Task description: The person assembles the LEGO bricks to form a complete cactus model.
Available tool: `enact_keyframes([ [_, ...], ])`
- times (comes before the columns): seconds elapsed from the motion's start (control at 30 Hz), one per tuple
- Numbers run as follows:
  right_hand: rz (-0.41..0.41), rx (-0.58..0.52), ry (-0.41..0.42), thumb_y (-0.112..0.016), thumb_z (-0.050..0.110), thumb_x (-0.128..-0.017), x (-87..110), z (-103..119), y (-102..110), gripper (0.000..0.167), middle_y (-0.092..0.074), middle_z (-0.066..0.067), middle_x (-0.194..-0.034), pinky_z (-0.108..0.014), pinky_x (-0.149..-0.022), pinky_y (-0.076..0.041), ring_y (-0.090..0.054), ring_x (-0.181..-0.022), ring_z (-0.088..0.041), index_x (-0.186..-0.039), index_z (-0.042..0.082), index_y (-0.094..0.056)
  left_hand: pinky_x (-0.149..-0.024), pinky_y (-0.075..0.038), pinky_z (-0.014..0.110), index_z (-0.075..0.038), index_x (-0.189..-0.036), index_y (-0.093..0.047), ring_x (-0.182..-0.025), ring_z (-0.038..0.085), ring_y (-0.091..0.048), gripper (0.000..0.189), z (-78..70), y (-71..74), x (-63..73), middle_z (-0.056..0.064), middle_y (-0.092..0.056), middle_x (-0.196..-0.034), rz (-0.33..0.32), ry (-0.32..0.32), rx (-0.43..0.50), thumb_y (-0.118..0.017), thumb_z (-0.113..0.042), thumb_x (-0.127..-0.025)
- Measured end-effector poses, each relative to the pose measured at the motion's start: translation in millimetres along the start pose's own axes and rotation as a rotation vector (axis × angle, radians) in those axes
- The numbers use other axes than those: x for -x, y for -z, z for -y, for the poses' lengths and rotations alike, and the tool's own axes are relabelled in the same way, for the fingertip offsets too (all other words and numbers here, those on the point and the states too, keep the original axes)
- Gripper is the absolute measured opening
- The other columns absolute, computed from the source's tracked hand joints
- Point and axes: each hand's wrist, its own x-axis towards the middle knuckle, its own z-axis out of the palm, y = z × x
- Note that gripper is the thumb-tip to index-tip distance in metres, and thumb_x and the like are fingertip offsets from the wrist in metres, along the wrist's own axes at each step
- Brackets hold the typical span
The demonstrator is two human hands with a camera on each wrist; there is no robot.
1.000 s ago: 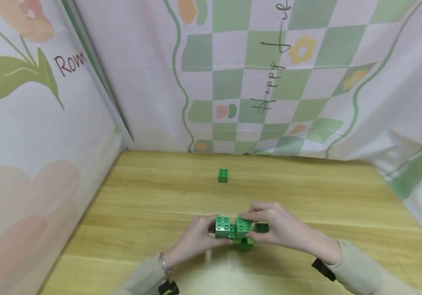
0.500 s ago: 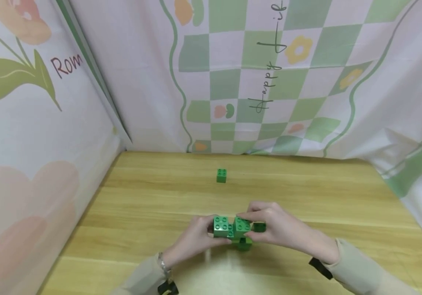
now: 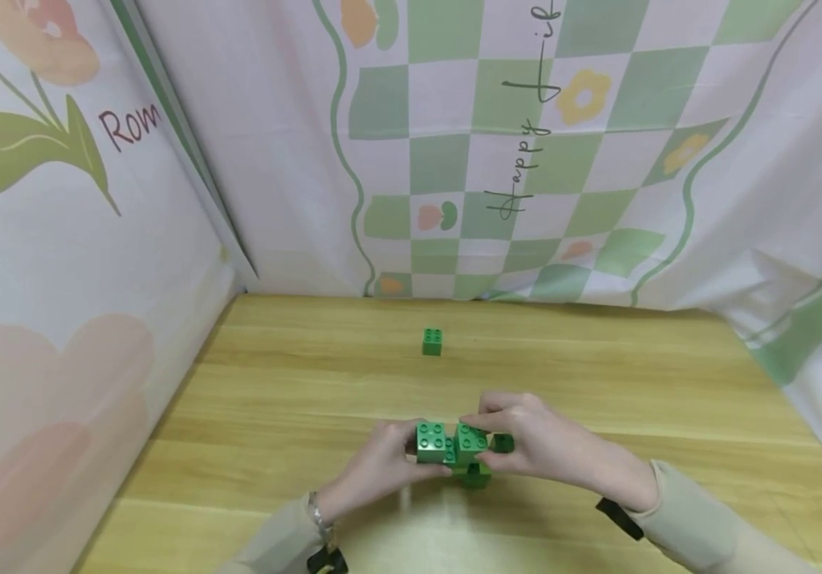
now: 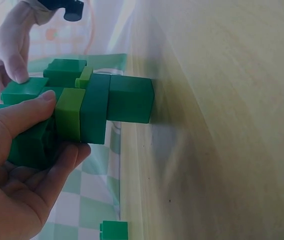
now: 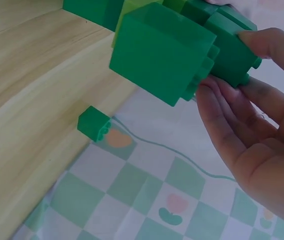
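Both hands are on one stacked build of green toy building blocks [image 4: 93, 112], dark green with a lighter lime block [image 4: 70, 115] in the middle. My left hand [image 3: 379, 464] grips its left side, thumb on the near side and fingers curled behind, around a studded block [image 3: 430, 442]. On the upper right, my right hand [image 3: 543, 441] pinches a square green block [image 5: 230, 47] between thumb and fingertips. Another block [image 5: 162, 52] juts out beside those fingers in the right wrist view. The lowest block [image 4: 130, 99] is right at the tabletop. My left palm hides part of the build.
A single green block [image 3: 432, 342] stands farther back on the wooden table [image 3: 310, 359]. Printed cloth [image 3: 446, 163] hangs behind the table's far edge, and another white cloth [image 3: 59, 279] borders the left side.
The right hand and forearm have shifted very slightly left while keeping their pinch. The left hand keeps its grip, and the build stays in place. The head view has drifted a little.
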Motion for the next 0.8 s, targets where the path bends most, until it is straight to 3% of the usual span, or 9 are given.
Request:
enact_keyframes([
  [0.27, 0.017, 0.037, -0.037, -0.077, 0.005, -0.074, 0.3, 4, 2, 0.035, -0.056, 0.006, -0.081, 0.001, -0.052, -0.04, -0.045, -0.064, 0.004, -0.108, 0.004, -0.075, -0.082, -0.058, 0.01, -0.005, -0.117, -0.067, -0.094, 0.003, -0.071, 0.042, -1.8, 0.9, 0.0, 0.011, -0.075, -0.111, 0.003, 0.005, -0.013, -0.082, -0.012, -0.078],
  [0.5, 0.056, -0.001, -0.061, -0.08, 0.01, -0.079, 1.5, 3, 5, 0.033, -0.063, 0.007, -0.088, -0.006, -0.058, -0.05, -0.054, -0.071, 0.003, -0.111, 0.007, -0.072, -0.082, -0.057, 0.01, -0.006, -0.117, -0.067, -0.095, 0.003, -0.071, 0.042, -2.8, 1.5, 0.4, 0.01, -0.075, -0.111, 0.016, 0.042, 0.011, -0.082, -0.012, -0.078],
  [0.8, 0.04, -0.051, -0.021, -0.077, 0.02, -0.086, 0.8, 0, 11, 0.027, -0.069, 0.003, -0.095, -0.008, -0.062, -0.055, -0.063, -0.076, -0.001, -0.109, 0.007, -0.072, -0.083, -0.056, 0.009, -0.006, -0.117, -0.067, -0.095, 0.003, -0.071, 0.042, -2.9, 2.8, -0.1, 0.01, -0.075, -0.111, 0.017, 0.05, 0.003, -0.082, -0.012, -0.078],
])
